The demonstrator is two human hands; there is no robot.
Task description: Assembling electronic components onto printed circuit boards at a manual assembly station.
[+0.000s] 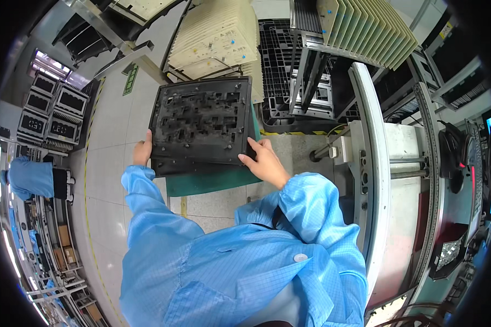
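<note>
Pale floor [109, 169] stretches out on the left. The left hand [142, 150] and right hand [266, 163] pinch the black tray's [193, 143] side edges, with a green top [213, 185] peeking out below

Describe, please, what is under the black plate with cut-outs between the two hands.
Under the black plate, the edge of another black panel shows, and below that a green surface. Their middle parts are covered, so anything else there cannot be seen.

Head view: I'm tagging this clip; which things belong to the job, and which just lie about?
Likely in the job: black slotted plate, left hand and right hand on its edges, green surface beneath.
Apparently just about: cream panels, black grid pallet.
</note>
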